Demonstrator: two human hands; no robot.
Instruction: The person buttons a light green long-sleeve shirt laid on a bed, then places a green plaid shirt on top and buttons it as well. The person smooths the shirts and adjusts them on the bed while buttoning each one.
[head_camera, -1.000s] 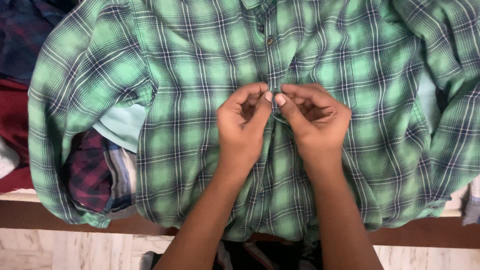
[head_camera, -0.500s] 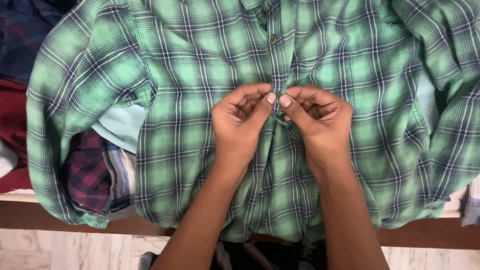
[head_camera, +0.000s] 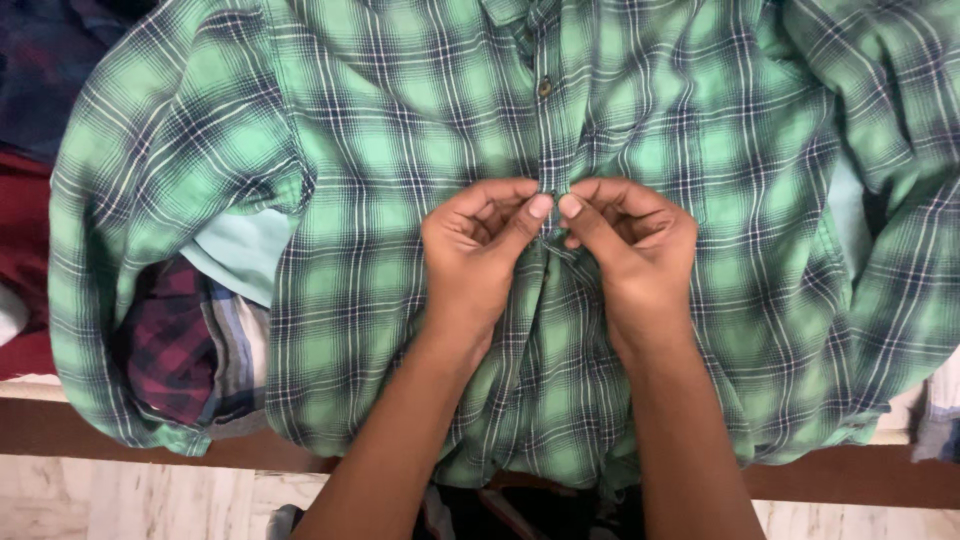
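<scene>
Green-and-navy plaid cotton shirt (head_camera: 400, 150) lies spread front-up across a heap of clothes, its button placket running down the middle. Both hands meet on that placket, below a small brown button (head_camera: 544, 88). Left hand (head_camera: 478, 250) and right hand (head_camera: 632, 245) are curled, thumbs and forefingers pinching the placket fabric, thumb tips almost touching each other. Under the shirt's sleeve on the left show a pale mint cloth (head_camera: 240, 250) and a maroon checked garment (head_camera: 170, 340). A brown wooden edge (head_camera: 60, 430) runs below.
</scene>
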